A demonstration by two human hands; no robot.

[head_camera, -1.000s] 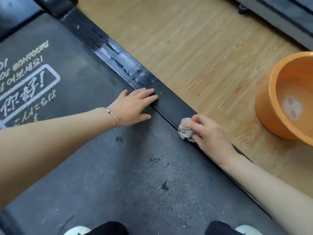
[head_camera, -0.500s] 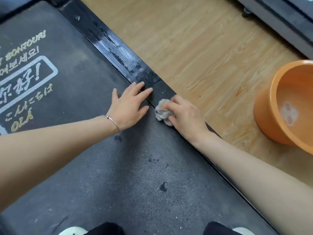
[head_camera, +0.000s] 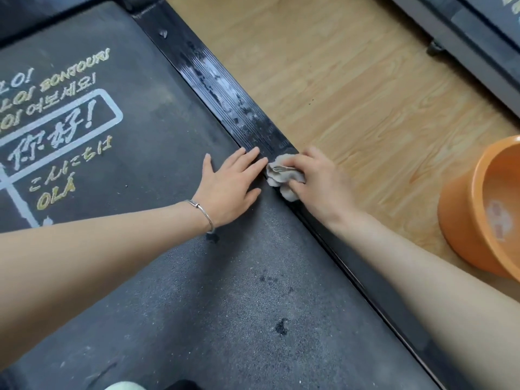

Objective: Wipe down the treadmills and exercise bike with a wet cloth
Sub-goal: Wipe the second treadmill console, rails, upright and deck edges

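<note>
The one cloth [head_camera: 282, 175], a small grey rag bunched on the treadmill's black side rail [head_camera: 219, 88], looks soft, limp, light and probably damp, so it is best gathered into a wad under curled fingers, as the right hand [head_camera: 318, 184] grips it now. The left hand [head_camera: 230, 187] lies flat and uncurled on the belt [head_camera: 168, 277] just beside the rail, fingertips touching it. One orange basin [head_camera: 484, 215] sits well apart from the rail, and part of a second machine [head_camera: 464, 32] shows farther off.

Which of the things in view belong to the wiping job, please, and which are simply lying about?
In the job: cloth, gripped by the right hand on the treadmill's side rail; left hand flat on the belt; orange basin.
Just about: wooden floor; neighbouring machine's base; bracelet.
</note>
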